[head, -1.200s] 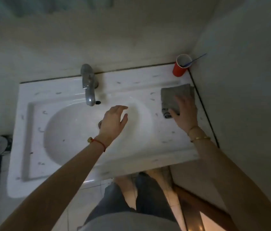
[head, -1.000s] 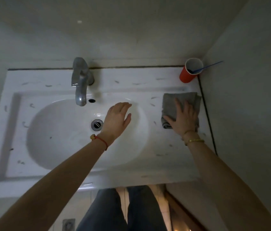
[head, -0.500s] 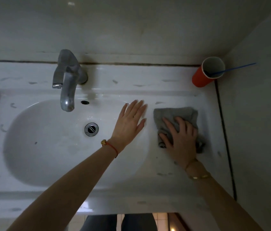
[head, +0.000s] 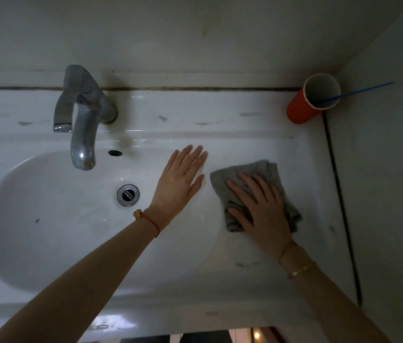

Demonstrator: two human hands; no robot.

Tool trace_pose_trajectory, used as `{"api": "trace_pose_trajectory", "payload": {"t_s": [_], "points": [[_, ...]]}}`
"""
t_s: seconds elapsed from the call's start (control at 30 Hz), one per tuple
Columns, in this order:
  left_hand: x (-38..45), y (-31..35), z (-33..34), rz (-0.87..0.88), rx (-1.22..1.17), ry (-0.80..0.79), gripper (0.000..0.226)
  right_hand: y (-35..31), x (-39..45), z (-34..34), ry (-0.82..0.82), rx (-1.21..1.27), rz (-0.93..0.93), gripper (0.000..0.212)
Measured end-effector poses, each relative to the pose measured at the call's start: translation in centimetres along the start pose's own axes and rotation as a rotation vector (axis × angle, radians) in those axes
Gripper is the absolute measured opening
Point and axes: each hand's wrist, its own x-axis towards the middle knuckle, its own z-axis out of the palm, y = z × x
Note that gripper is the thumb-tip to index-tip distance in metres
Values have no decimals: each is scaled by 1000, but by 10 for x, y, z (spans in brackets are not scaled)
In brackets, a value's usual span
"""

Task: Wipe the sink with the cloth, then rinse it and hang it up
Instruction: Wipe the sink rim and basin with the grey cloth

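Observation:
A white sink [head: 47, 243] with grey speckles fills the view, its oval bowl at the left and a flat ledge at the right. On that ledge lies a crumpled grey cloth [head: 242, 170]. My right hand [head: 262, 209] presses flat on the cloth, fingers spread, covering its middle. My left hand [head: 180, 179] is open, palm down, over the bowl's right rim, just left of the cloth and holding nothing. A metal drain [head: 128, 195] sits in the bowl's middle.
A chrome tap [head: 81, 134] stands at the back left, its spout over the bowl. A red cup [head: 302, 110] with a blue stick in it stands in the back right corner. A wall runs close along the sink's right edge.
My right hand has dragged the cloth down and left along the ledge, toward the bowl. My head has moved closer to the sink. The left hand stays over the bowl's right rim.

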Motion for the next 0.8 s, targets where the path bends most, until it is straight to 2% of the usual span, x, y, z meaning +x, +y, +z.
{"api": "trace_pose_trajectory", "payload": {"t_s": [0.13,0.2,0.3,0.4,0.5,0.57,0.7,0.8], "points": [[2,-4,-3,13,21,3,47,14,53,-2,139,-61,277,52],[3,-4,-6,29,19,-8,46,3,60,2,181,-67,330,46],[2,-6,-16,29,11,14,46,-13,34,6,154,15,169,42],[-1,-15,-35,-45,29,86,50,-18,24,-4,165,149,50,40],[-4,-32,-56,-173,70,126,56,-24,70,-34,342,162,91,39],[-5,-46,-65,-262,93,125,60,-36,119,-52,401,112,64,40],[-6,-71,-69,-387,142,119,60,-69,193,-27,249,-65,-131,44],[-4,-81,-67,-419,160,138,58,-66,199,-7,204,-147,-151,45]]}}
